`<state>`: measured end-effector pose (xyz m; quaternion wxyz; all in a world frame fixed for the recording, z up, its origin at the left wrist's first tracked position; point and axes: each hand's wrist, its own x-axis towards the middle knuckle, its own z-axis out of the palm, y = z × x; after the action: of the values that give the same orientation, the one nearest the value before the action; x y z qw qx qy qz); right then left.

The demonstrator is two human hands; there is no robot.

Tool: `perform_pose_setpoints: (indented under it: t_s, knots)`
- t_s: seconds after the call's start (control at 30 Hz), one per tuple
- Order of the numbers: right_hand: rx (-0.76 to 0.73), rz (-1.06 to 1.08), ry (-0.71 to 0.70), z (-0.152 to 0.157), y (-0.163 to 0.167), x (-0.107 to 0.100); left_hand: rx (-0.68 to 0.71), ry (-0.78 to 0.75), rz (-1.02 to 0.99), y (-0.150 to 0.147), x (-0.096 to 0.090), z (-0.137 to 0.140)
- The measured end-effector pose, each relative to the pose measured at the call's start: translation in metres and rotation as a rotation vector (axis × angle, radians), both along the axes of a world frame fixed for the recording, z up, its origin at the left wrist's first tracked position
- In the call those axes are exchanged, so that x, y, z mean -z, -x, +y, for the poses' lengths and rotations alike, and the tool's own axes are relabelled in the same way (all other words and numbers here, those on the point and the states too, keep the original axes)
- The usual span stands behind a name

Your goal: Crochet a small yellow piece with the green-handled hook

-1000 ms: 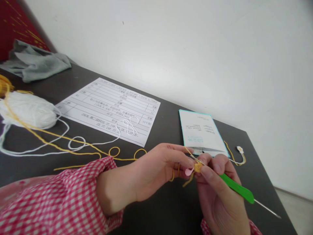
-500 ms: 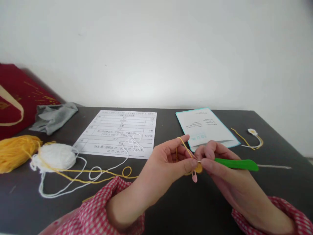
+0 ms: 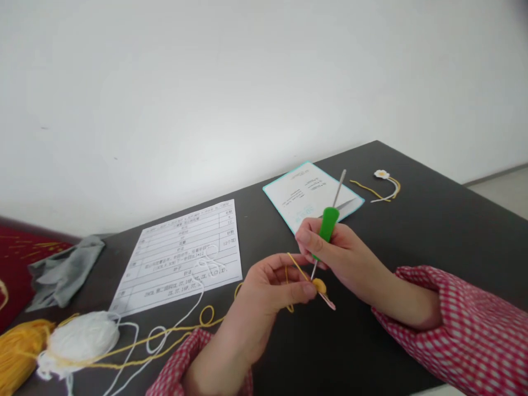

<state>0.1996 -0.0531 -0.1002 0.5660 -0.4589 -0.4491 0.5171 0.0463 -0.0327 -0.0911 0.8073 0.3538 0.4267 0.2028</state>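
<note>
A crochet hook (image 3: 329,224) with a green handle is in the grip of my right hand (image 3: 344,250), tilted so its upper metal end points up and away. Its lower tip meets a small round of yellow crochet (image 3: 319,286), pinched between the thumb and fingers of my left hand (image 3: 274,291). Yellow yarn (image 3: 297,266) runs over my left index finger down to the work. From the piece hangs a pink stitch marker (image 3: 328,301). Exactly how the hook's tip sits in the stitches is too small to tell.
A printed pattern sheet (image 3: 181,247) and a blue-edged booklet (image 3: 301,190) lie on the dark table (image 3: 429,220). To the left are a white yarn ball (image 3: 84,338), a yellow skein (image 3: 22,352), a grey cloth (image 3: 68,269) and a red bag (image 3: 20,258). A small crocheted flower (image 3: 381,174) rests far right.
My right hand has swung the hook from nearly level to steeply upright, its wrist now above the work. The left hand still pinches the yellow piece. The camera view has tilted and shifted.
</note>
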Motion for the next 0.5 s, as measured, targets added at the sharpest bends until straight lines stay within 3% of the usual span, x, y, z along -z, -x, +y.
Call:
perform_pose_setpoints:
  t_s: [0.1,0.2,0.37,0.5]
  knots:
    - [-0.015,0.001,-0.006,-0.002,0.001,0.002,0.036,0.154,-0.098,-0.001,0.003,-0.005]
    - [-0.014,0.031,-0.008,-0.002,0.001,0.004,0.023,0.181,-0.133,0.0,0.001,-0.008]
    - [-0.061,0.181,-0.002,-0.001,0.005,0.005,-0.234,0.051,-0.261,0.006,-0.006,-0.006]
    - [-0.073,0.26,0.028,-0.003,0.008,0.004,-0.38,-0.103,-0.216,0.009,-0.007,-0.003]
